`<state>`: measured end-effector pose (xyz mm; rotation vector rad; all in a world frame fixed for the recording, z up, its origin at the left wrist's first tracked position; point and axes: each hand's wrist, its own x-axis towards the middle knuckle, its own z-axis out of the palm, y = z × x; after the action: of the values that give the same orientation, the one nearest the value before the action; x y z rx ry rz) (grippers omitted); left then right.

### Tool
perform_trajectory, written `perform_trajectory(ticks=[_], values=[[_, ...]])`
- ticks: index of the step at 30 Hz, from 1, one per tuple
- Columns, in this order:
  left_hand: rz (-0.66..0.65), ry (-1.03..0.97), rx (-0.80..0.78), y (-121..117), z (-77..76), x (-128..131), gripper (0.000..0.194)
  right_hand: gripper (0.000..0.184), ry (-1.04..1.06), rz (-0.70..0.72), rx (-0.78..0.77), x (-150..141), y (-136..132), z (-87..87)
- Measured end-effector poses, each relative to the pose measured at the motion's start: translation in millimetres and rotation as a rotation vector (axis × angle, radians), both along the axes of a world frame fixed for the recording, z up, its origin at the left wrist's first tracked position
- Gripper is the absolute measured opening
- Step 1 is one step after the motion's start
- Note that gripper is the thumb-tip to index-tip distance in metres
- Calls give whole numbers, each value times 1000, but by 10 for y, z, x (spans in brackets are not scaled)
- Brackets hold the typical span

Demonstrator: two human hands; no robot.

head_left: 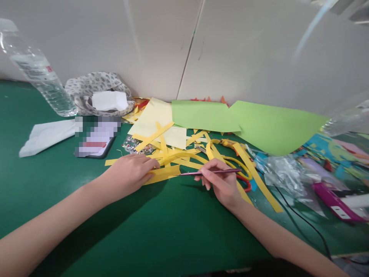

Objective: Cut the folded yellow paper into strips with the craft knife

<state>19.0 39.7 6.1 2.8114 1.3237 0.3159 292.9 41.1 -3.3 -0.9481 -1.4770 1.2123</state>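
Observation:
My left hand (131,174) is closed on a yellow paper strip (165,175), which it holds at the table just left of the middle. The fingertips cover the strip's left part. In my right hand (223,182) is a slim purple pointed tool (227,171), gripped between thumb and fingers. Its thin tip points left and meets the right end of the strip, though I cannot tell whether it touches. Loose yellow strips (188,163) lie heaped just behind both hands. Beside the right hand are yellow-handled scissors (245,168), partly hidden.
Green sheets (273,123) and a cream sheet (157,115) lie against the wall. At left stand a water bottle (47,77), a phone (99,140), a tissue (49,134) and a spotted cloth pouch (98,82). Clear plastic (288,177) and a magenta device (334,204) with a cable are at right.

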Motion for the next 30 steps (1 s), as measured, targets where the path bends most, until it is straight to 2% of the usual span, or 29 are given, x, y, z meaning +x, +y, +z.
perform_trajectory(ticks=[5, 8, 10, 14, 20, 23, 26, 28, 30], values=[[-78, 40, 128, -17, -15, -4, 20, 19, -210, -27, -69, -73, 3, 33], [-142, 92, 177, -22, 11, -11, 23, 21, -266, -37, -81, -88, 6, 49], [-132, 117, 189, -14, 31, -31, 21, 21, -272, -44, -82, -91, 6, 53], [-57, 86, 116, 15, 50, -92, 25, 21, -256, -55, -76, -93, 4, 59], [-50, 32, -26, 16, 59, -91, 18, 21, -185, -71, -56, -79, -2, 41], [-60, 20, -23, -9, 56, -42, 22, 18, -51, -77, 2, -62, -1, 8], [-79, 46, 19, -41, 50, -2, 26, 15, 12, -154, 61, -65, 6, -4], [-103, 70, 42, -62, 48, 14, 27, 14, -44, -195, 94, -87, 8, 7], [-122, 90, 57, -76, 47, 24, 26, 14, -159, -176, 95, -121, 2, 24]])
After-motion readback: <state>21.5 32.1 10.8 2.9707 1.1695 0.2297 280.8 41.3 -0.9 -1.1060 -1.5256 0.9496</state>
